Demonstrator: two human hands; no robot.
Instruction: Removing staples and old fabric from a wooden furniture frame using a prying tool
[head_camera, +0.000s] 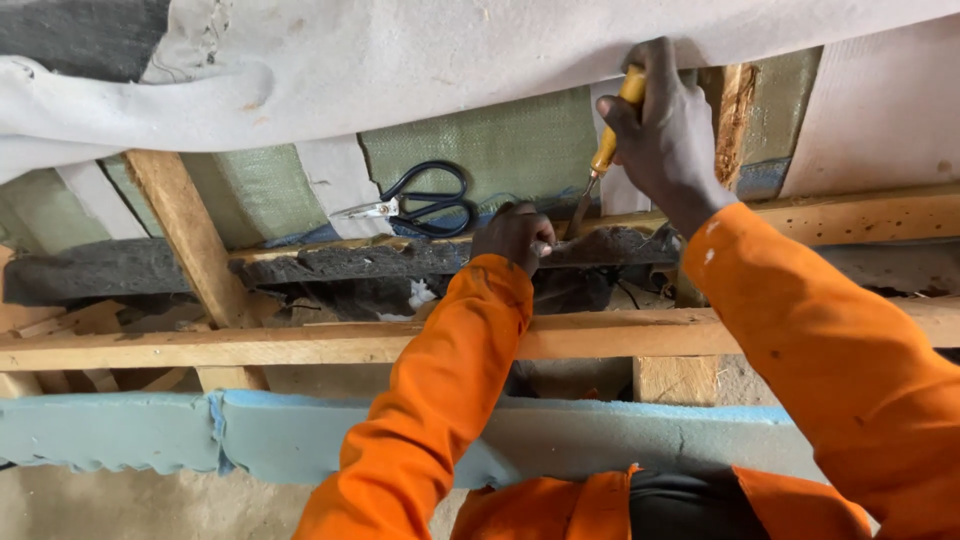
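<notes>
- Right hand (660, 125) is wrapped tight around the yellow handle of a screwdriver (603, 150), blade angled down into the dark padded rail (330, 262) of the wooden frame (300, 345).
- Left hand (515, 235) is curled into a fist on that same rail, just beside the blade tip; whether it pinches anything I cannot tell.
- Likely slip: if the blade jumps off the rail under a hard push, it could strike the left knuckles, since they sit touching distance from the tip.
- Loose white cloth (400, 70) hangs over the right hand and could hide the tip or get snagged and torn.
- Black-handled scissors (420, 200) lie on the green webbing (500, 150) behind the rail, near the left hand; a jolt to the frame could knock them through a gap.
</notes>
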